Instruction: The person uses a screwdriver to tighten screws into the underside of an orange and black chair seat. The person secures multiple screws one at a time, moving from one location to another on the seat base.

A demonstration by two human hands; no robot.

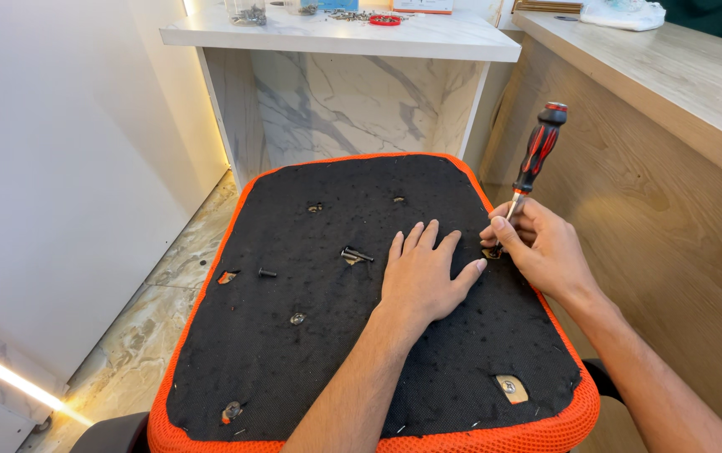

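Marble floor under black, orange-edged seat base [294, 369]; left hand [425, 273] flat w/ fingers apart, right hand [541, 243] fingers clamped on red/black screwdriver [535, 159].

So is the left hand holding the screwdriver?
No, the left hand lies flat on the black seat underside; the right hand grips the screwdriver.

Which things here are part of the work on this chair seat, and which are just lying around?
In use:
- left hand, flat on the seat underside
- right hand, holding the screwdriver
- loose bolts on the fabric
- small bolt

Lying about:
- red ring on the marble counter
- white bag on the wooden counter
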